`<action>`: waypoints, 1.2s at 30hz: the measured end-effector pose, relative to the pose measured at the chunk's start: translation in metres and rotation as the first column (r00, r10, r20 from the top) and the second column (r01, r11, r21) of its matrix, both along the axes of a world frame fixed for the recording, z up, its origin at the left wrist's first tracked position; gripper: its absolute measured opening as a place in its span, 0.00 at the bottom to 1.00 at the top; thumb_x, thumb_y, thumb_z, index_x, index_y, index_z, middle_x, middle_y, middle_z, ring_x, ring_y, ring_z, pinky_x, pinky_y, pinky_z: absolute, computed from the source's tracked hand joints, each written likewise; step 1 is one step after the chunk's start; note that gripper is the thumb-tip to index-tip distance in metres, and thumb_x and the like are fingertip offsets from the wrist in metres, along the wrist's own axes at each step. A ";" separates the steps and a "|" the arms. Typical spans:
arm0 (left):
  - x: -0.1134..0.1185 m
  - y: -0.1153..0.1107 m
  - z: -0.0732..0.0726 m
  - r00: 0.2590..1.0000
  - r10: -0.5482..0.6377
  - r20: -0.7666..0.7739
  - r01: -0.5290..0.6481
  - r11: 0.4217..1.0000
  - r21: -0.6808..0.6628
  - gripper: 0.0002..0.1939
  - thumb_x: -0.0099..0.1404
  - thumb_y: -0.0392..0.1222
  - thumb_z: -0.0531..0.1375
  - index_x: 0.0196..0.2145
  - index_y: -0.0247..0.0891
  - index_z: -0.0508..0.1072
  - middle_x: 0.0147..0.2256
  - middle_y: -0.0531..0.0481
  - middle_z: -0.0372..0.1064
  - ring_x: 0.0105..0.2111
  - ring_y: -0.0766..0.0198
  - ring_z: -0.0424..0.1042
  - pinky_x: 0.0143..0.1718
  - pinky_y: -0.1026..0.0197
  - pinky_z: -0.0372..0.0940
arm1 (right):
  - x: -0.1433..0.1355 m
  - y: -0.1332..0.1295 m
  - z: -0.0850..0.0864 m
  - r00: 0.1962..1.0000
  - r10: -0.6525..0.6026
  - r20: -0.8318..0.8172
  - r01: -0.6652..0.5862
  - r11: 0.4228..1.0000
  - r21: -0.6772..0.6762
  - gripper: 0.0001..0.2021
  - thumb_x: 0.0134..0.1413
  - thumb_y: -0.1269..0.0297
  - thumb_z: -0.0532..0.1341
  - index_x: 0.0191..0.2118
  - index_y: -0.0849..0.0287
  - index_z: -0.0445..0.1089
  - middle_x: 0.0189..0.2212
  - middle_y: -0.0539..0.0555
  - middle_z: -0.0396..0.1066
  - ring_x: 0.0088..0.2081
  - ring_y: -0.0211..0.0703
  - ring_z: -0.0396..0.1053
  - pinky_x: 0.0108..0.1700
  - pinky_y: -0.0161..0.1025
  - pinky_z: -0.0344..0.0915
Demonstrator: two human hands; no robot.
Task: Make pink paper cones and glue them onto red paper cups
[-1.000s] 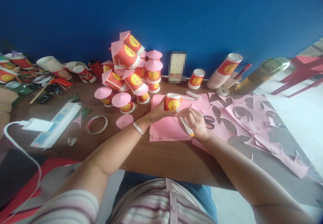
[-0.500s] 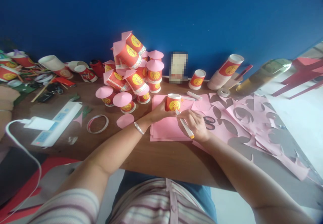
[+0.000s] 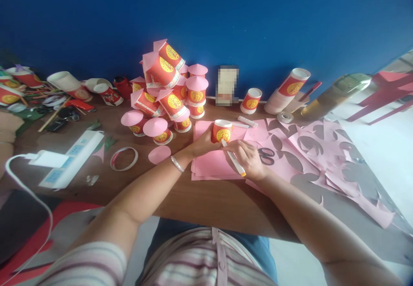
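The white orange-ended tool (image 3: 235, 161) has shifted left across the red paper cup (image 3: 222, 131). Over the pink sheets (image 3: 213, 166), my left hand (image 3: 204, 144) clasps the cup, my right hand (image 3: 250, 160) pinches the tool; I judge overpressing could dent it.

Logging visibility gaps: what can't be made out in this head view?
Head view:
Left hand: some fingers hidden behind the cup.
White stick in the right hand: tip detail too small.
Scissors: blades hidden, apparently by the right hand.
Upright panel: pixelation masks its face.
Red object: cut off by the right edge.
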State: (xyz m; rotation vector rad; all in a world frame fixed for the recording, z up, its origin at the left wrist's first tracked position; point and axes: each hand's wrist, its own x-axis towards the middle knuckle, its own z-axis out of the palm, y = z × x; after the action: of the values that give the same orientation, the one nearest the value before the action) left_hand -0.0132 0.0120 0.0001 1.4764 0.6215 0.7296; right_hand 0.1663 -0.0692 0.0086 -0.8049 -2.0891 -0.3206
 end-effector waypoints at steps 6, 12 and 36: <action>0.000 0.000 0.000 1.000 -0.011 0.000 0.011 1.000 0.006 0.38 0.54 0.51 0.74 0.56 0.38 0.63 0.52 0.40 0.67 0.54 0.48 0.68 0.51 0.51 0.66 | 0.002 0.001 -0.002 1.000 -0.002 -0.003 0.002 1.000 -0.001 0.10 0.62 0.76 0.60 0.46 0.58 0.67 0.33 0.54 0.76 0.32 0.45 0.74 0.34 0.41 0.71; 0.000 0.002 -0.004 1.000 -0.020 -0.012 0.020 1.000 0.005 0.41 0.54 0.53 0.74 0.58 0.37 0.61 0.56 0.38 0.66 0.56 0.46 0.67 0.54 0.48 0.66 | 0.003 0.002 -0.003 1.000 0.001 -0.005 -0.001 1.000 0.009 0.09 0.63 0.76 0.60 0.46 0.59 0.68 0.33 0.55 0.75 0.33 0.45 0.73 0.34 0.42 0.70; -0.001 0.001 -0.004 0.999 -0.028 0.034 0.029 0.999 -0.028 0.41 0.54 0.56 0.74 0.57 0.38 0.61 0.53 0.38 0.66 0.54 0.46 0.68 0.51 0.49 0.68 | 0.006 0.002 -0.003 1.000 -0.005 -0.019 0.004 1.000 -0.014 0.11 0.62 0.75 0.59 0.49 0.58 0.68 0.34 0.55 0.75 0.33 0.45 0.74 0.35 0.42 0.70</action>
State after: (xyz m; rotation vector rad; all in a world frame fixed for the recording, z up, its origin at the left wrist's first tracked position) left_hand -0.0144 0.0127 -0.0037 1.4411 0.5819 0.7193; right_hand 0.1723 -0.0675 0.0053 -0.8180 -2.0738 -0.2996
